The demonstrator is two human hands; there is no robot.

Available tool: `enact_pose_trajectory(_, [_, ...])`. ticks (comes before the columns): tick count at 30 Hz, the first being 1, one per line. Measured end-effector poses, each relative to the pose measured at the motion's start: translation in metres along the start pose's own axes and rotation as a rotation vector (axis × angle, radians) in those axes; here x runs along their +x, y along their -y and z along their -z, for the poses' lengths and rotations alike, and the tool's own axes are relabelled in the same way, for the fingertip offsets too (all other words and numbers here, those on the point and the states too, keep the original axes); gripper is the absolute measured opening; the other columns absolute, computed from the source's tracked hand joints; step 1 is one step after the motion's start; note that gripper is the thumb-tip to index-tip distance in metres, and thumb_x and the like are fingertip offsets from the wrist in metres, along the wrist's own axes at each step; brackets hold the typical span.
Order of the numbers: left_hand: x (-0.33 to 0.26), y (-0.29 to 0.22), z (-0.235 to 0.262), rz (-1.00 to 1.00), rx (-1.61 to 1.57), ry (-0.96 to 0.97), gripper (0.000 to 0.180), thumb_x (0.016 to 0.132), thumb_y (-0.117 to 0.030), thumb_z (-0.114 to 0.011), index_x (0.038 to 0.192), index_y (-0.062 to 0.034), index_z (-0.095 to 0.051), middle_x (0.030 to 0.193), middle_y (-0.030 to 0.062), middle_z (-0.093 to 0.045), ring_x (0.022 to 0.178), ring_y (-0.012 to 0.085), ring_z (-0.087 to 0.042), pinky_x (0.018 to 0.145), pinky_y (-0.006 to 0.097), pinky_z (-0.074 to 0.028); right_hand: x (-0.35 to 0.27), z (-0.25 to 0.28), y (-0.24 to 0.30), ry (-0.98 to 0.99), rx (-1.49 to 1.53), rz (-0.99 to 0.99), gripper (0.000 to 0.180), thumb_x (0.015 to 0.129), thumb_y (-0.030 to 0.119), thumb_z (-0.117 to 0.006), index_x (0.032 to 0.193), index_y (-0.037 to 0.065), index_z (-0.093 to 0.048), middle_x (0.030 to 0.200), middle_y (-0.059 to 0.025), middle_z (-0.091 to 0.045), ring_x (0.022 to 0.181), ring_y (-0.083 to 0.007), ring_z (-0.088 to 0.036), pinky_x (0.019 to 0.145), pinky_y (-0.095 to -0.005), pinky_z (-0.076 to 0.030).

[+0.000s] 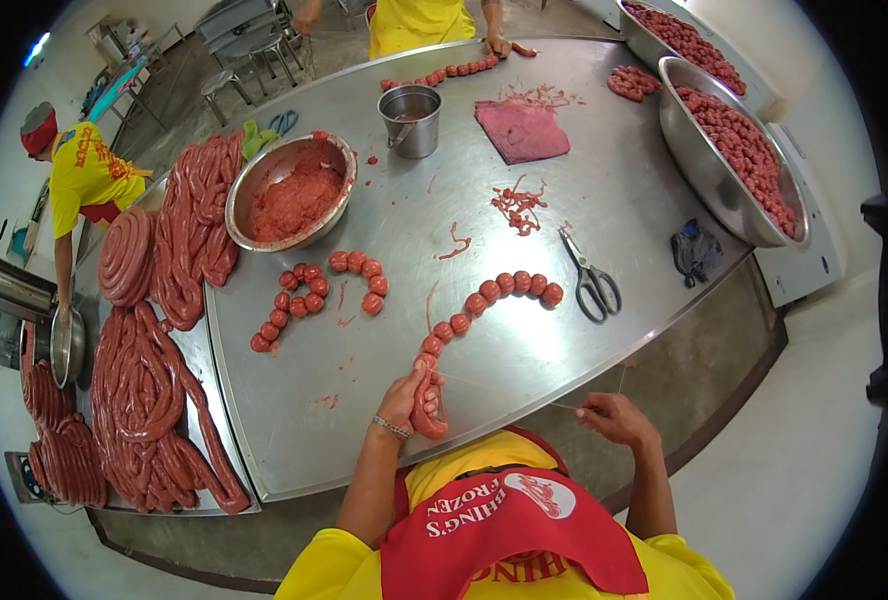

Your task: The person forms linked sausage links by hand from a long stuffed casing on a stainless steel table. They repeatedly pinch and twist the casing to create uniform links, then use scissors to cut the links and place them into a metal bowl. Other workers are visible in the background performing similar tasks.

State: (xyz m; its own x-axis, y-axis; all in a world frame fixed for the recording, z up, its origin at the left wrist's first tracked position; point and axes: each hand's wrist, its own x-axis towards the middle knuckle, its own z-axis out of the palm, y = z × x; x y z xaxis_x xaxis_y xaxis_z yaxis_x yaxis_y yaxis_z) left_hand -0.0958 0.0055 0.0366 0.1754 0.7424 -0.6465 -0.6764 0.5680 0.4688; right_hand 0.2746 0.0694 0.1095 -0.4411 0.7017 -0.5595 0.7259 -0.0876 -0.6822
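Note:
My left hand (401,398) is wrapped round the near end of a sausage string (489,291) by the table's front edge. Beyond the hand the string is tied into small round links, curving away to the right; an untied length of casing hangs in a loop at my fingers. A thin white thread (509,391) runs from the sausage toward my right hand (616,419), which is closed in a pinch on it, just off the table edge. Black-handled scissors (594,288) lie to the right of the links. Two shorter linked strings, one of them coiled (302,291), rest to the left.
A bowl of ground meat (342,216) and piles of long sausage (149,400) stand at left. Further back are a metal pail (411,150), a pink cloth (524,133) and casing scraps (520,207). At right lie a dark plastic bag (695,253) and large basins (667,75) of links. Two co-workers stand nearby.

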Motion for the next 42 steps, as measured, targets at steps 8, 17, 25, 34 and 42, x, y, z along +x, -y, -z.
enact_pose_trajectory(8, [0.014,0.007,0.007,0.004,-0.095,0.015,0.032,0.100,-0.032,-0.051,0.096,-0.0008,-0.056,0.070,0.0026,-0.052,0.060,0.0150,-0.051,0.060,0.030,-0.046,-0.003,0.017,-0.002,-0.003,0.208,0.008,0.030,0.094,0.032,-0.059,0.088,0.002,-0.065,0.074,-0.0044,-0.063,0.069,-0.0132,-0.057,0.064,-0.0303,-0.048])
enact_pose_trajectory(17, [0.011,0.015,0.010,0.022,-0.256,0.159,0.021,0.095,-0.025,-0.053,0.096,-0.0041,-0.052,0.072,0.0008,-0.050,0.067,0.0144,-0.051,0.070,0.034,-0.048,-0.003,0.000,-0.019,0.052,-0.073,0.018,0.028,0.094,0.029,-0.059,0.091,0.002,-0.066,0.073,-0.0085,-0.064,0.068,-0.0197,-0.060,0.064,-0.0351,-0.048])
enact_pose_trajectory(25, [0.029,0.016,0.050,0.151,-0.514,0.370,0.023,0.083,-0.028,-0.045,0.092,-0.0077,-0.050,0.072,-0.0002,-0.047,0.059,0.0136,-0.045,0.064,0.034,-0.045,-0.019,0.023,-0.025,0.080,0.412,-0.176,0.028,0.089,0.030,-0.067,0.087,0.001,-0.068,0.073,-0.0065,-0.065,0.066,-0.0150,-0.057,0.058,-0.0329,-0.045])
enact_pose_trajectory(34, [-0.028,0.014,0.031,-0.194,-0.239,0.247,0.051,0.093,-0.026,-0.056,0.134,0.0018,-0.044,0.122,0.0121,-0.056,0.090,0.0179,-0.061,0.084,0.038,-0.054,-0.002,-0.009,-0.087,-0.391,0.381,-0.241,0.023,0.090,0.026,-0.064,0.100,0.005,-0.068,0.081,-0.0031,-0.061,0.066,-0.0136,-0.053,0.058,-0.0302,-0.045])
enact_pose_trajectory(42, [-0.013,0.027,0.035,-0.152,-0.107,0.047,0.035,0.097,-0.032,-0.059,0.110,-0.0006,-0.053,0.084,0.0034,-0.056,0.067,0.0133,-0.055,0.063,0.028,-0.049,0.138,0.035,0.009,-0.245,-0.671,0.025,0.053,0.075,0.019,-0.072,0.122,0.009,-0.050,0.117,-0.0294,-0.050,0.104,-0.0454,-0.058,0.086,-0.0489,-0.051])
